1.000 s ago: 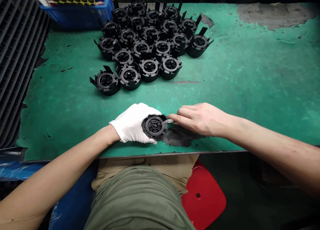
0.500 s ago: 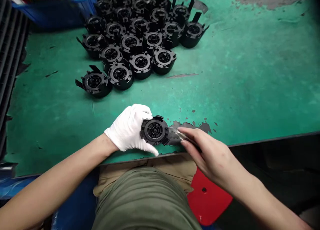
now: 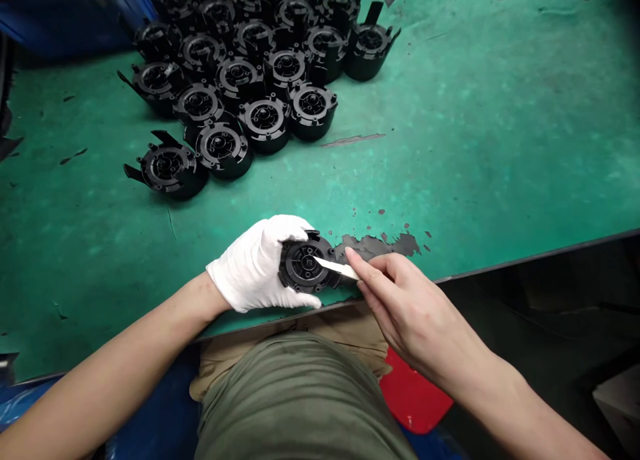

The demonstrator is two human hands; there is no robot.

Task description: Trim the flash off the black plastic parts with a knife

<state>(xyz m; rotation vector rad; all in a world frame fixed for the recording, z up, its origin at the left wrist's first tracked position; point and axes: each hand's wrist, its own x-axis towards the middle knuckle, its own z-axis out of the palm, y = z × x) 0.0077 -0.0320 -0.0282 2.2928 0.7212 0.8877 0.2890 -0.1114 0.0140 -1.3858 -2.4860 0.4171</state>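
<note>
One black plastic housing is in my left hand, held just above the near edge of the green bench, and the knife in my right hand is on it or just over it, so I judge this piece to be part-way through rather than finished. Well over a dozen like it, the grouped housings, stand close together farther up on the bench — whether those have had the blade or are waiting for it, I cannot tell. The piece I hold is round and dark, its face turned up towards me, with rings one inside another, ribs spreading from the centre, and small bosses and tabs about the rim; I see no clear break or loose shaving, though at this size fine marks would be lost. My gloved left fingers curve in a wide C round its left side, thumb along the near edge, closed on the rim with the right side left free. My bare right thumb and fingers are pinched together on the knife, its pale blade pointing left, the tip by the central ribs — touching or barely clear, I cannot say. Some of the grouped housings carry tall upright tabs and catch the light on their rims.
</note>
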